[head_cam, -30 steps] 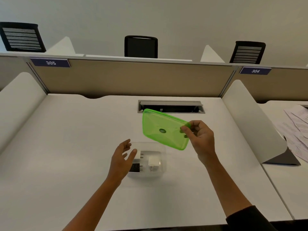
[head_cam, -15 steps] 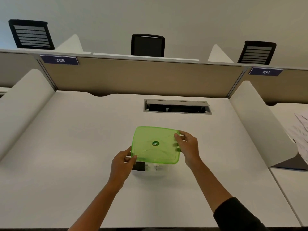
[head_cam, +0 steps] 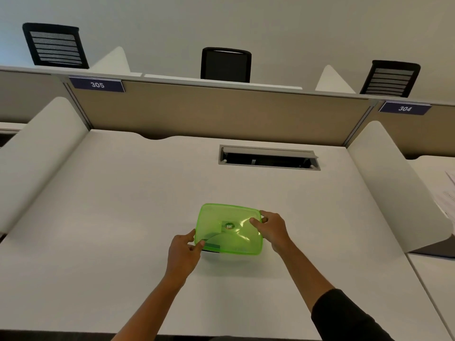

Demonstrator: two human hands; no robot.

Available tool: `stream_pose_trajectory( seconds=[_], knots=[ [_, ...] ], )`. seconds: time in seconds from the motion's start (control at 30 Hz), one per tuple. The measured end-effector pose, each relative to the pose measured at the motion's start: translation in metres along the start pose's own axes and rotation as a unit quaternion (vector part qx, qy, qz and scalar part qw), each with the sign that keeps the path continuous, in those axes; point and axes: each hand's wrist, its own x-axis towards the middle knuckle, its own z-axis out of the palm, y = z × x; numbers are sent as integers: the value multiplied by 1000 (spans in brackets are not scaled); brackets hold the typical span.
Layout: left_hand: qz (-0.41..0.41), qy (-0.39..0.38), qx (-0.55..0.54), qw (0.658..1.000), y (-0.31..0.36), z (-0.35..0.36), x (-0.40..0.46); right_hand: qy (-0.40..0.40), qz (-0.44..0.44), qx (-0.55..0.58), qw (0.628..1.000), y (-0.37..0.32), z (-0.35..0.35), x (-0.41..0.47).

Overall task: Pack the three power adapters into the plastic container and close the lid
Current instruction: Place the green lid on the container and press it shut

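A translucent green lid [head_cam: 229,230] lies flat over the clear plastic container on the white desk [head_cam: 123,217]. The container's walls are almost fully hidden beneath the lid. Dim dark and pale shapes of the power adapters show through the green plastic on its left half. My left hand [head_cam: 183,252] pinches the lid's near-left corner. My right hand [head_cam: 272,228] grips the lid's right edge, thumb on top.
An open cable slot [head_cam: 268,158] is set in the desk behind the container. A tan partition [head_cam: 221,114] closes the back. White curved dividers [head_cam: 394,183] stand on both sides. Papers [head_cam: 446,195] lie on the neighbouring desk at right.
My right hand brought the tilted lid down from the air onto the container. My left hand moved from beside the container to the lid's left corner. The lid now lies level.
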Motion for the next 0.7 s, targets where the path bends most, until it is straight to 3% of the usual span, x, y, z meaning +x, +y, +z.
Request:
stream_pose_trajectory(
  seconds=[0.27,0.7],
  knots=[
    [-21,4,-17,1000,-6,-1,0,8,2,-6,1000,3,3,-2],
    [-81,-52,-221,970,-18,-4,11,-8,10,0,1000,2,2,-1]
  ],
)
